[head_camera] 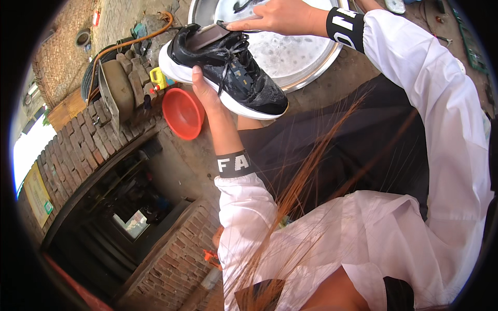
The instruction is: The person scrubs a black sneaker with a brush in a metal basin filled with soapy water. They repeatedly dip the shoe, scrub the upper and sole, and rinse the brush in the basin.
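Observation:
A black mesh sneaker (241,74) with a white sole and grey-marked laces is held above the ground, its toe towards the lower right. My left hand (205,87) supports it from below, the thumb up against the white sole near the heel. At the shoe's opening my right hand (268,17) has its fingers closed at the tongue edge; a pale flat strip shows by the fingers, and I cannot tell what it is. Beneath and behind lies a wide round metal basin (288,58) with a wet-looking, spotted bottom. A dark curved thing (245,4) lies in it, partly cut off.
Left of the shoe stand a red plastic bowl (183,114) and a yellow bottle (157,79). Farther left are stacked bricks (136,79), an orange hose (151,35) and a coiled black hose (86,77). A dark opening (116,194) in a brick wall fills the lower left.

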`<state>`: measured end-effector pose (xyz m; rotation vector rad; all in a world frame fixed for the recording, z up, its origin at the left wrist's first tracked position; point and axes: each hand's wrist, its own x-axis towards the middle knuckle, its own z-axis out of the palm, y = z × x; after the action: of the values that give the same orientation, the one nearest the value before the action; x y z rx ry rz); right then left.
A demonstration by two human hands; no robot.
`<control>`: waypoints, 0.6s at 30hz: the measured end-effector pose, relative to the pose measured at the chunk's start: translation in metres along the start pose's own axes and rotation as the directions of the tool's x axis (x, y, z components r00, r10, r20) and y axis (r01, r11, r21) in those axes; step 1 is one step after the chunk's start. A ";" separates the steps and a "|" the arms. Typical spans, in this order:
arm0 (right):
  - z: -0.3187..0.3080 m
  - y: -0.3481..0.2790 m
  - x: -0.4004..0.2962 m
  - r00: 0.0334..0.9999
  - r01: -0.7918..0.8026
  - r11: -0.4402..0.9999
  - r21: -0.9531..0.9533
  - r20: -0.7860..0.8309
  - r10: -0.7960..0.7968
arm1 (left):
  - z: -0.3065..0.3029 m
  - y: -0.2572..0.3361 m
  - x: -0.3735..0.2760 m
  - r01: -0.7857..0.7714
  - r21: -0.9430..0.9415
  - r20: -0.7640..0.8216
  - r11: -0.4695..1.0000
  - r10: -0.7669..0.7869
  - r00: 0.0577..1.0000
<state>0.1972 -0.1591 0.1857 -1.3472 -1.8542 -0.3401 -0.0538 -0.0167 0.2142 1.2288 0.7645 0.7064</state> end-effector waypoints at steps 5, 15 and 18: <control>0.001 0.004 -0.002 0.993 -0.027 0.998 -0.048 0.109 0.032 | 0.004 -0.002 -0.001 -0.014 -0.156 0.035 0.988 0.020 0.999; -0.001 0.036 -0.005 0.971 0.189 0.940 -0.284 -0.090 -0.222 | -0.001 -0.008 -0.004 0.039 -0.088 0.109 0.995 -0.029 0.994; 0.001 0.032 -0.012 0.991 0.121 0.982 -0.145 -0.030 -0.127 | -0.010 -0.004 -0.008 0.024 -0.034 0.057 0.999 -0.022 0.998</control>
<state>0.2263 -0.1542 0.1686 -1.3124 -1.9160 -0.5695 -0.0662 -0.0192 0.2096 1.2024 0.7160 0.6610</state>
